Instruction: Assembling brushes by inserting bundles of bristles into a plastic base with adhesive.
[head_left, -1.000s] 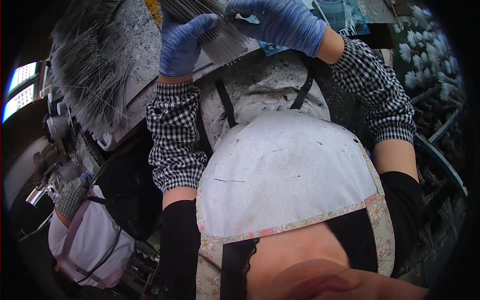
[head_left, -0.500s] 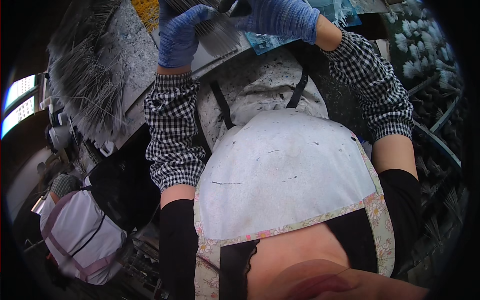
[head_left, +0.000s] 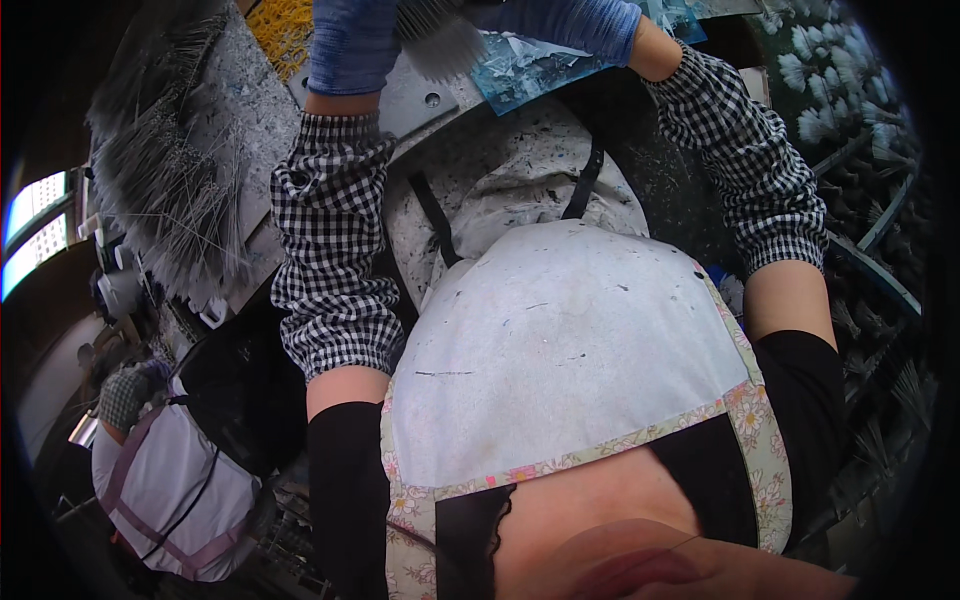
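Observation:
My left hand (head_left: 350,48), in a blue knitted glove, is at the upper edge beside a bundle of grey bristles (head_left: 437,45). It appears closed on the bundle, whose splayed ends point down toward me; the fingers are cut off by the frame. To the right of the bristles is my right hand (head_left: 575,25), gloved the same way. Its fingers lie beyond the frame, so I cannot see whether they touch the bundle. Below the bristles a grey metal plate (head_left: 415,110) with a bolt lies on the worktop.
A large heap of loose grey bristles (head_left: 165,170) covers the worktop's left side, near yellow strands (head_left: 275,35). Blue sheeting (head_left: 515,85) with pale scraps lies under my right hand. White-tipped tufts (head_left: 835,70) and metal bars (head_left: 890,225) are at right. Another person (head_left: 175,485) works at lower left.
Both hands and the bristle bundle have shifted up, so the fingers have left the frame. More of the metal plate and blue sheeting shows beneath them.

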